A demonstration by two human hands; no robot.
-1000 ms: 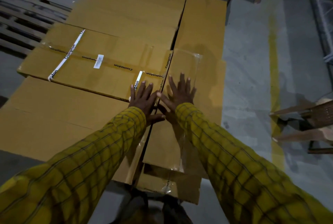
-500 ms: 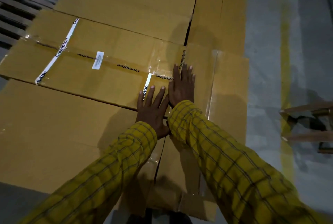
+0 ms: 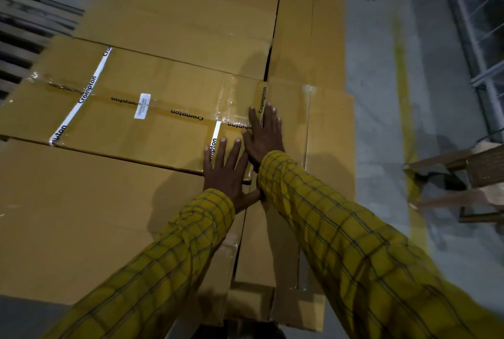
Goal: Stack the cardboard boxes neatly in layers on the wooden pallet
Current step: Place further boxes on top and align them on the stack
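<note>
A flat taped cardboard box marked "Crompton" lies on top of a layer of plain brown boxes. My left hand lies flat with straight fingers on that box's near right corner. Beside it, my right hand presses flat across the seam between the taped box and a narrow box on the right, which sits on top of the right-hand boxes. More boxes fill the far side. The pallet under the stack is hidden.
Another wooden pallet shows at the far left on the grey floor. A yellow floor line runs along the right of the stack. A chair stands at the right, and a metal rack at the far right.
Both hands have slid forward from the seam near the right-hand box's edge onto the taped box's corner. They stay flat. The view has shifted slightly.
</note>
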